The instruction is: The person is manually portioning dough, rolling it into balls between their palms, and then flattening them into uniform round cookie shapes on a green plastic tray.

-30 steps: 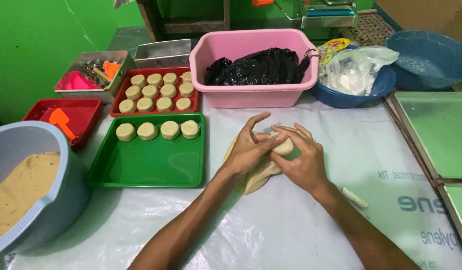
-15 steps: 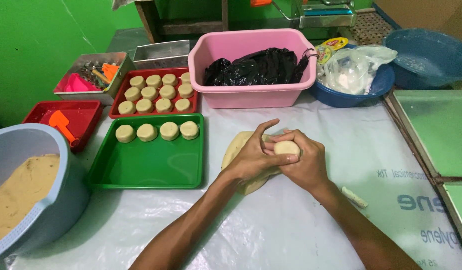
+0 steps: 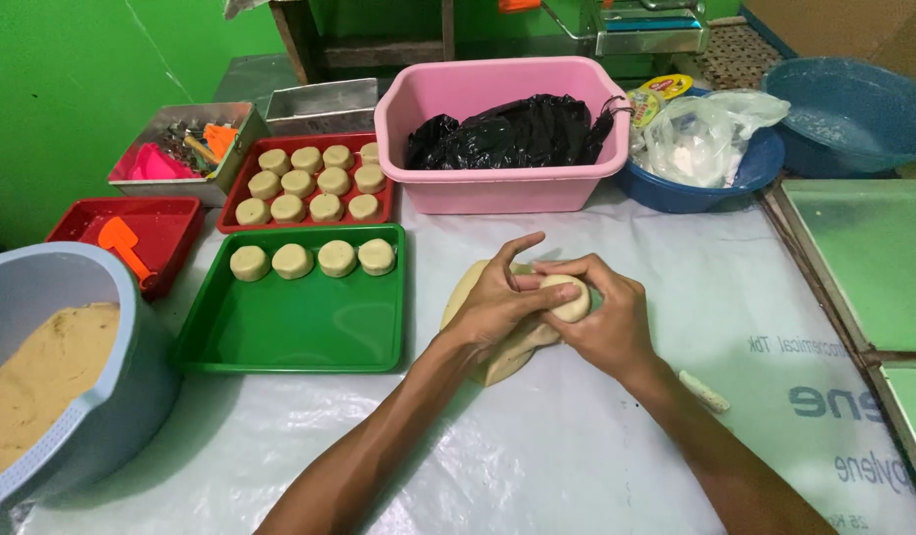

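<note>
Both hands closed around one dough ball [image 3: 567,296]

Left hand [image 3: 495,305] and right hand [image 3: 601,322] cup it together; a flat dough sheet [image 3: 468,297] lies beneath, a green tray [image 3: 289,332] off to the left.

— What's the room like?
— A bright green wall [image 3: 52,99] on the left, evenly lit, no hard shadows.
— And the worktop [image 3: 537,466]?
— Covered by a white plastic sheet [image 3: 577,446] with blue print near the right edge.
— Anything behind?
— A dark wooden frame [image 3: 378,45] against the green, and a metal machine [image 3: 641,30] at the top, mostly cut off. A brown surface [image 3: 864,25] fills the top right corner.
</note>
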